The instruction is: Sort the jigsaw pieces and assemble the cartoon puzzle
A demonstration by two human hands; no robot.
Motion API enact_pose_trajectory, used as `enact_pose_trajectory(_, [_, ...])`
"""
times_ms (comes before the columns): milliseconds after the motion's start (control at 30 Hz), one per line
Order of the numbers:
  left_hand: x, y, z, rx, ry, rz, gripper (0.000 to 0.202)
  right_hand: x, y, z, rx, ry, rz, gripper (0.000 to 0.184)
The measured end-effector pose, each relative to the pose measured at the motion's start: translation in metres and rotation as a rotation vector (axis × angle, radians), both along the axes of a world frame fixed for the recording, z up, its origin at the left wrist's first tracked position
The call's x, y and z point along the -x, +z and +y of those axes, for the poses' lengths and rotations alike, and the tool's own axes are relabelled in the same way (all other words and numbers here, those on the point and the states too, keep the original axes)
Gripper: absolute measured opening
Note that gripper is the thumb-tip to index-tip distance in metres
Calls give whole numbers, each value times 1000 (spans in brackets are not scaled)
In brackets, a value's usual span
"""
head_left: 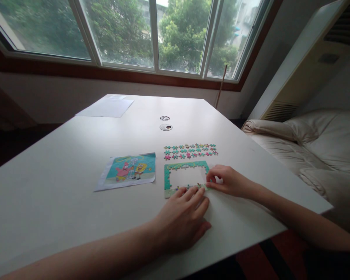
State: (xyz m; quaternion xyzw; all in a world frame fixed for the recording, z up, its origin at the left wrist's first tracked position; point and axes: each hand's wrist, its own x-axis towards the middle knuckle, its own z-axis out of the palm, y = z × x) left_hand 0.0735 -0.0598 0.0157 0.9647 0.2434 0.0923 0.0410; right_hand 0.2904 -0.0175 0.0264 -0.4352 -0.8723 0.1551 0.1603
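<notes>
A jigsaw puzzle border lies on the white table, its green edge pieces joined around a bare middle. My left hand rests with fingers stretched over the border's lower edge. At the right edge, my right hand has thumb and index finger brought together on the border; whatever is between the fingertips is hidden. Just beyond the border, loose jigsaw pieces lie in three rows. Left of it is a printed picture sheet with a pink starfish and a yellow sponge cartoon figure.
White paper sheets lie at the table's far left. Two small round items sit near the middle of the white table. A cream sofa stands to the right, and a window spans the back wall.
</notes>
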Motion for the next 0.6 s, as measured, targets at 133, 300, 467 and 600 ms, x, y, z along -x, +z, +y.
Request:
enact_pose_trajectory(133, [0, 0, 0, 2, -1, -4, 41, -4, 5, 1, 37, 46, -19, 12])
enact_pose_trajectory(300, [0, -1, 0, -14, 0, -7, 41, -9, 13, 2, 70, 102, -56, 13])
enact_pose_trajectory(467, [0, -2, 0, -28, -4, -7, 42, -10, 11, 5, 119, 118, -51, 15])
enact_pose_trajectory(600, [0, -2, 0, -32, -1, -8, 42, -10, 11, 6, 142, 122, -37, 16])
